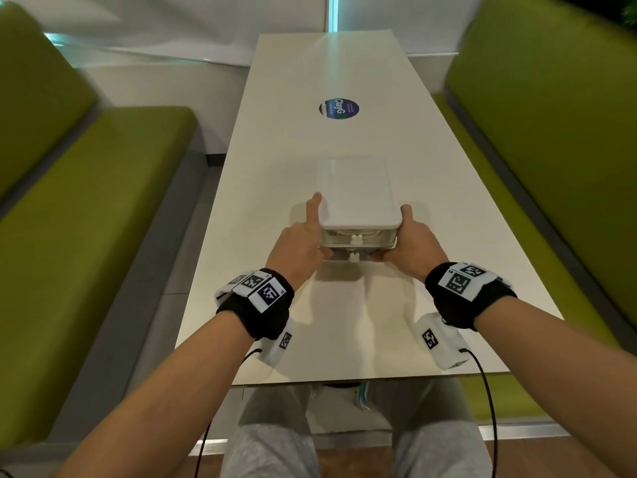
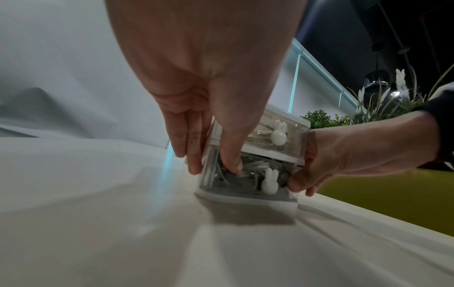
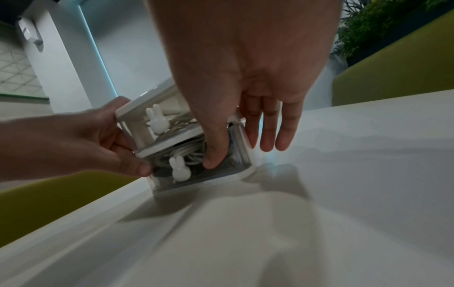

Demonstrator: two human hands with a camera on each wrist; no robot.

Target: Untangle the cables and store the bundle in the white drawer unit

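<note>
The white drawer unit point(image 1: 358, 198) lay lengthwise along the counter point(image 1: 344, 326), its clear fronts facing the person; the left hand point(image 1: 300, 246) and right hand point(image 1: 410, 243) clasped its sides, thumbs pressing the lower drawer.

I see bare forearms with black fabric wristbands point(image 1: 255, 307) carrying white square-coded tags, white boxy wrist cameras point(image 1: 439, 341) trailing thin black cables point(image 1: 487, 401), and what look like grey mottled trousers point(image 1: 269, 450).
</note>
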